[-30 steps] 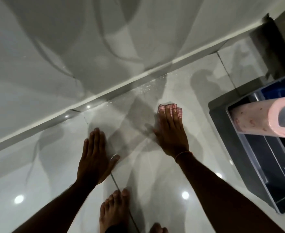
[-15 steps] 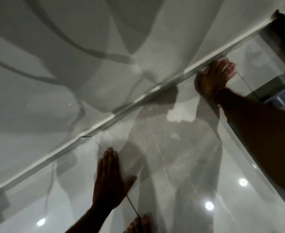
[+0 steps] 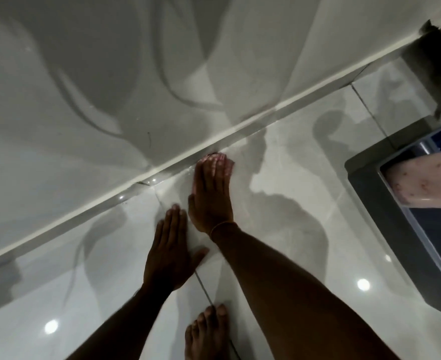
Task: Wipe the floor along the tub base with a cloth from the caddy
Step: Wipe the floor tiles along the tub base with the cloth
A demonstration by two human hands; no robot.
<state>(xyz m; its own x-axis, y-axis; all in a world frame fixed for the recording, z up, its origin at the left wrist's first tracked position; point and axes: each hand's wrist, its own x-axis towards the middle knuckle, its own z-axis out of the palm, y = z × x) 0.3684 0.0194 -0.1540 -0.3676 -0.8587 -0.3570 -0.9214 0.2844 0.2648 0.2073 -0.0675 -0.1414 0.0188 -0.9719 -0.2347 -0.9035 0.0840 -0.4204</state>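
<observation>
My right hand [image 3: 212, 193] lies flat on the glossy floor tile, fingertips against the white tub base strip [image 3: 240, 127]. It presses a pink cloth [image 3: 230, 162], of which only a thin edge shows past the fingers. My left hand [image 3: 171, 252] rests flat on the floor just beside and behind the right wrist, fingers together, holding nothing. The caddy [image 3: 386, 201], a dark clear-walled box, stands on the floor at the right edge with a pink patterned paper roll [image 3: 422, 180] lying across it.
The white tub wall [image 3: 110, 87] fills the upper left. A dark corner post [image 3: 438, 71] stands at the top right where the tub ends. My bare foot [image 3: 206, 333] is on the tile at the bottom centre. Grout lines cross the shiny floor.
My right hand has swept the cloth along the tub base from the far right end back toward the middle, ending close to my left hand. The left hand has stayed planted.
</observation>
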